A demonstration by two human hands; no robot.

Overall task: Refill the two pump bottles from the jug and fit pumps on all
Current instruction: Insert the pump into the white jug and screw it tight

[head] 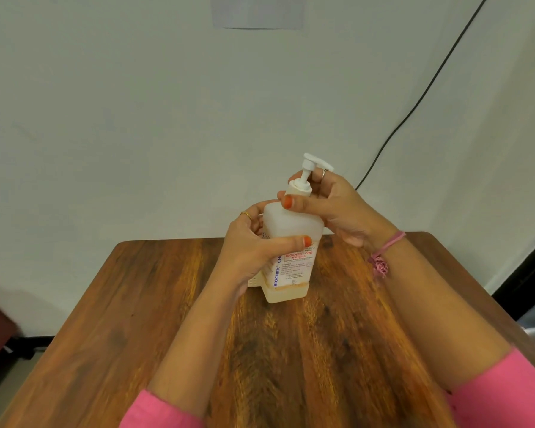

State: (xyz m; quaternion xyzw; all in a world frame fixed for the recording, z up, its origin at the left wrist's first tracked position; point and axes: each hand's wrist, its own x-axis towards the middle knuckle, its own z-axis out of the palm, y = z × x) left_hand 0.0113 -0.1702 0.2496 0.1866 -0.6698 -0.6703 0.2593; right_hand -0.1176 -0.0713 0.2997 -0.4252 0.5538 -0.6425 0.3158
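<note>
Wooden table [167, 304] holds the pump bottle [286, 257] near its 12 o'clock edge. Her left hand [254, 245] grips its side, and her right hand [328, 202] pinches the pump [303, 180] collar. If the pump goes on crooked, soap could leak.

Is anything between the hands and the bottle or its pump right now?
Nothing visible. The left hand already grips the bottle, and the right hand holds the pump collar at its neck.
</note>
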